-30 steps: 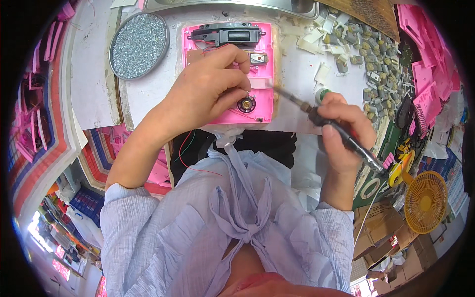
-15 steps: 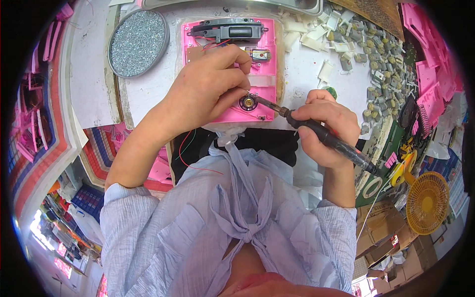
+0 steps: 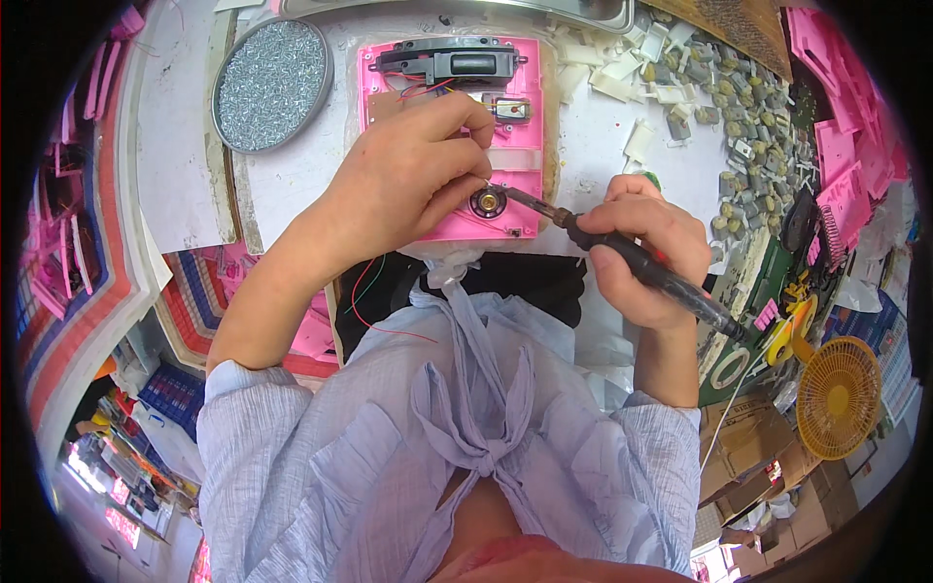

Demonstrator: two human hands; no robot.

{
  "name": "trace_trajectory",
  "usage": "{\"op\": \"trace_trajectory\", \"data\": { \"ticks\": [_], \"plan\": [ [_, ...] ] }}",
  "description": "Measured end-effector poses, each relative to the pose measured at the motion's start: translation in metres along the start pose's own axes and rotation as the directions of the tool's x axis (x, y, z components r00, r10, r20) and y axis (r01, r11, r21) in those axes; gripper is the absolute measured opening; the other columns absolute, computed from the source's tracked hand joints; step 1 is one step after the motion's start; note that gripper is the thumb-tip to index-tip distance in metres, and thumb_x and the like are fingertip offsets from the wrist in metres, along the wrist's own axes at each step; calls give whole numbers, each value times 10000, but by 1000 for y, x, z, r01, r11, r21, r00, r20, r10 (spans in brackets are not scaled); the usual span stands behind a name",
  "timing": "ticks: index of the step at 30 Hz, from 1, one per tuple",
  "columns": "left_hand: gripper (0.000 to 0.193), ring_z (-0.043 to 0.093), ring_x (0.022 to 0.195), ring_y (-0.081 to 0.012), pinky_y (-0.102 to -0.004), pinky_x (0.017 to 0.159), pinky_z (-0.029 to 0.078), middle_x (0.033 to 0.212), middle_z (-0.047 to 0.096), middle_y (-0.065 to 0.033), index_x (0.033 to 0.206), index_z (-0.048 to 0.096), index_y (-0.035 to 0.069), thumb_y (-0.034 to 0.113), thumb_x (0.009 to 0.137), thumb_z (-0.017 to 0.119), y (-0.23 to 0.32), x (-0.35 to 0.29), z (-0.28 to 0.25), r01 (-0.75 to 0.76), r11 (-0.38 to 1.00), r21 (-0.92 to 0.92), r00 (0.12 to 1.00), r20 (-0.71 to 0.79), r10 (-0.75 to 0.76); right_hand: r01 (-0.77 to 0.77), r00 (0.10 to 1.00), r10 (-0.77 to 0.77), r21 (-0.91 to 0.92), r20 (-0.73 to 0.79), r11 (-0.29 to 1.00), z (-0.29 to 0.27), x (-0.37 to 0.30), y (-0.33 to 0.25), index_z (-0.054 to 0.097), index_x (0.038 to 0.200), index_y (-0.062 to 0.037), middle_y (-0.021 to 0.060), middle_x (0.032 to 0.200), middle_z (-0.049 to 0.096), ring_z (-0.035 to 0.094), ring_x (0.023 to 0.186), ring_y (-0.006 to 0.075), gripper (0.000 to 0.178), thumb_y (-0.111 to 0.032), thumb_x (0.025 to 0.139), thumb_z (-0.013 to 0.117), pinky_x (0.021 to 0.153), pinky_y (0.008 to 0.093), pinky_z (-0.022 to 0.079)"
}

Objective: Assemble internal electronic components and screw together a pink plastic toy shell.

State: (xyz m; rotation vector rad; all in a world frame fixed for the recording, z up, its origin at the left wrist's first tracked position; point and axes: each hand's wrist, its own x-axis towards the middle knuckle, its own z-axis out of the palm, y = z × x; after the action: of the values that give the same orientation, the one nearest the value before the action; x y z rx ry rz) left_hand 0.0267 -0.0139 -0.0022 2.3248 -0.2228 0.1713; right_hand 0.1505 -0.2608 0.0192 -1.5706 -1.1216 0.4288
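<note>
Counts: one soldering iron (image 3: 625, 255), one open pink case (image 3: 526, 185), one round speaker (image 3: 488, 202) in it, one long black module (image 3: 466, 63) at its far end, one silver boxy part (image 3: 507, 107) below that. One red wire (image 3: 413, 335) and one green wire (image 3: 362, 289) hang from the near side. One round dish (image 3: 330, 80) of small screws, far too many to count. Grey blocks (image 3: 739, 117), dozens, heaped at right; several white plastic pieces (image 3: 637, 141) beside them. One yellow fan (image 3: 838, 398), lower right.

Iron: long axis diagonal, lower right to upper left, tip pointing away from the person and leftward. Tip sits at the speaker's upper right edge; contact, cannot tell. Case: lies flat on the white table (image 3: 282, 194), slightly longer front to back, in front of the person.

Right hand (image 3: 671, 238) clamped around the iron's handle. Left hand (image 3: 418, 160) over the case's left half, thumb and fingertips pinched together just above the speaker; whatever is between them, too small to tell.
</note>
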Motion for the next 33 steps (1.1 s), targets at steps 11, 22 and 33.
{"op": "trace_trajectory", "data": {
  "ticks": [11, 22, 33],
  "plan": [
    [186, 640, 873, -261, -356, 742, 518, 956, 638, -76, 911, 699, 36, -4, 751, 786, -5, -1, 2, -33, 996, -88, 999, -32, 30, 39, 991, -34, 36, -128, 999, -17, -13, 1, 717, 981, 51, 91, 698, 657, 550, 569, 202, 254, -43, 746, 737, 709, 376, 476],
    [234, 647, 854, -272, -365, 730, 518, 917, 665, -68, 934, 716, 47, -15, 721, 788, -6, 0, 1, -90, 994, -68, 995, -59, 86, 44, 994, -40, 35, -107, 998, -22, -12, 3, 711, 988, 68, 114, 702, 656, 575, 588, 223, 266, -34, 744, 734, 685, 369, 487],
    [257, 663, 892, -289, -384, 739, 548, 981, 656, -81, 920, 687, 55, -25, 698, 788, 2, 0, 3, -98, 993, 61, 994, -49, 101, 102, 993, -102, -8, -56, 995, -12, -6, 2, 704, 974, 27, 123, 803, 723, 598, 590, 241, 225, -15, 754, 727, 689, 382, 509]
  ]
}}
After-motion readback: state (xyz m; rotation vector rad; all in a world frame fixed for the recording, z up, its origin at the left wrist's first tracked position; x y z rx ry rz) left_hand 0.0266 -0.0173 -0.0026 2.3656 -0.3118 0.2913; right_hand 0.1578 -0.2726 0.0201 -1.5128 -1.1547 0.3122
